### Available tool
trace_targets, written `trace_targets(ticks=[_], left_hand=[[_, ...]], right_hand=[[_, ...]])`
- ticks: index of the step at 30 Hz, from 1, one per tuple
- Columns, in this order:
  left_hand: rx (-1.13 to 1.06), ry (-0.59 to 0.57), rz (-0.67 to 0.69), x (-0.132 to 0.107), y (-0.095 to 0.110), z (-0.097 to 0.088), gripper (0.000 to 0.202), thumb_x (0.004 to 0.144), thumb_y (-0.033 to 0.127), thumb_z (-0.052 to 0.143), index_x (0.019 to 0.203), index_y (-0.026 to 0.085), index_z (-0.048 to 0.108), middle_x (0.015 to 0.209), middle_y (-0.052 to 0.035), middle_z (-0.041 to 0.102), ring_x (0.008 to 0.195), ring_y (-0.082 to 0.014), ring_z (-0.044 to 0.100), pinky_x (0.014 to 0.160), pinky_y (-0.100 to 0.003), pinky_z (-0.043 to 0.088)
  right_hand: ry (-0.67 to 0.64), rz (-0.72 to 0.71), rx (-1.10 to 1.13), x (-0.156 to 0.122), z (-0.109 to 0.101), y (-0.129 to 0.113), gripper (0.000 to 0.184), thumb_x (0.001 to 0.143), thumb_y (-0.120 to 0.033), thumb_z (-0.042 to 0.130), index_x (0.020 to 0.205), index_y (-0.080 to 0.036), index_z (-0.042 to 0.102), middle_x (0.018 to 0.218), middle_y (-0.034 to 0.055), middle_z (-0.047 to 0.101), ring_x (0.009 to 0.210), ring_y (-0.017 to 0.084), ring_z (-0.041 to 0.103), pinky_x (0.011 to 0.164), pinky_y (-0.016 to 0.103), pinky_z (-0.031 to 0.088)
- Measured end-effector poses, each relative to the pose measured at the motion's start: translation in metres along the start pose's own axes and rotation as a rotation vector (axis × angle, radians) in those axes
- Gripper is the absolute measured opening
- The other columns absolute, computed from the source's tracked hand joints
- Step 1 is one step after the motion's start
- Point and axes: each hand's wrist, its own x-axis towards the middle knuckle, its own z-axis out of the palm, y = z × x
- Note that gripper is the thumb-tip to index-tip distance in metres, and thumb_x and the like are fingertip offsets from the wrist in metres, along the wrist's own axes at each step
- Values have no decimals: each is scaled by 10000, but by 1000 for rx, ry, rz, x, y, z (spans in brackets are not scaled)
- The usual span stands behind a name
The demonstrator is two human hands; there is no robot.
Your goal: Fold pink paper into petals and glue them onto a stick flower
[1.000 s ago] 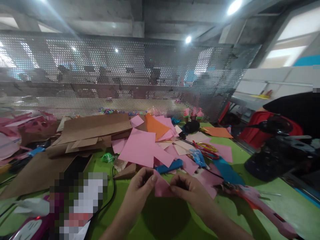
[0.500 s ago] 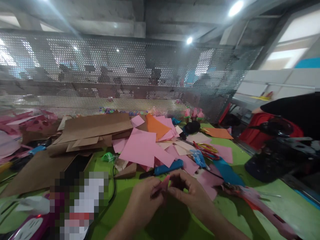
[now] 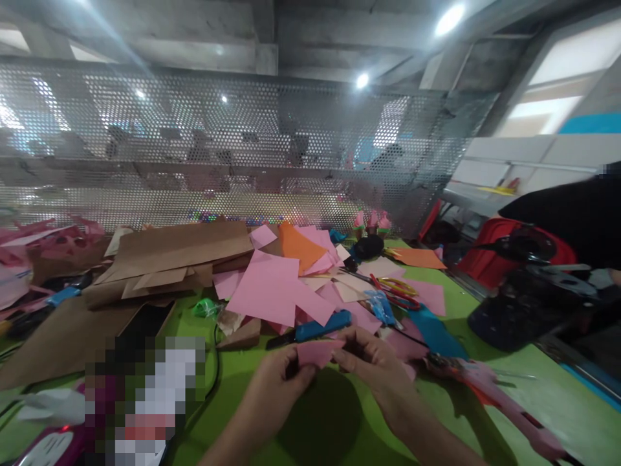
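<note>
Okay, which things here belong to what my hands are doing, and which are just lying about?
In the job:
small pink paper, pinched by both
left hand
right hand

Apparently just lying about:
blue-handled cutter
red-handled scissors
pink tool at the right
brown sheets

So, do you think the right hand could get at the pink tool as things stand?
Probably yes: the pink tool lies nearby, largely uncovered, though the right hand would first release the pink paper.
</note>
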Motion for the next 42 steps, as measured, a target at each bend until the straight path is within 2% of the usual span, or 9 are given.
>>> trace_targets(ticks=[3,8,11,15,19,29,33,38,42], left_hand=[[6,21,18,1,-2,-2,209,834,305,574,933,172,703,863,-52,705,826,-230,608,719,-278,426],[-69,124,-14,5,-5,-8,215,828,385,607,793,176,643,651,3,601,623,-160,528,591,-245,376],[-54,147,-3,6,-5,-11,227,826,392,621,766,174,633,635,14,581,605,-140,507,582,-236,364],[-98,137,-37,6,-6,-14,298,826,463,621,808,166,635,653,-6,617,596,-142,536,563,-238,393],[-142,202,-65,8,-7,-16,374,805,539,617,746,170,594,618,-3,605,573,-132,528,539,-229,400],[-331,210,-137,8,-7,-17,435,735,598,672,681,177,582,551,7,587,511,-113,483,497,-215,343],[-329,227,-116,2,2,-19,379,796,535,654,697,174,596,618,1,611,568,-112,502,544,-211,367],[-299,308,-103,2,5,-21,396,826,570,604,746,183,605,632,0,613,577,-123,507,553,-221,364],[-225,252,-65,5,2,-20,380,780,549,653,697,183,587,636,22,554,626,-128,476,594,-229,351]], right_hand=[[-17,14,-39,0,-2,-1,269,760,-411,773,814,-184,639,739,-19,591,695,137,494,636,255,371],[-78,9,-130,2,-6,-2,298,748,-427,775,729,-177,615,677,-31,548,649,133,462,601,259,332],[-128,8,-179,3,-6,-1,314,775,-452,742,715,-175,607,669,-25,553,643,138,460,599,266,326],[-52,-12,-184,4,-8,0,325,785,-467,724,690,-182,601,649,-26,538,629,140,455,597,272,332],[41,10,-139,5,-10,-3,324,739,-483,754,713,-185,627,651,-21,560,630,147,481,602,276,347],[47,8,-113,5,-7,-4,370,702,-517,764,647,-196,588,605,-31,532,589,139,454,577,274,331],[53,31,-106,4,-8,-7,367,698,-528,767,672,-197,609,602,-26,546,583,139,449,570,274,329],[51,50,-67,6,-10,-7,383,717,-524,765,644,-199,576,590,-25,543,567,131,425,556,271,316],[51,49,-67,6,-11,-4,362,706,-513,779,674,-198,602,605,-26,539,578,133,435,554,269,320]])
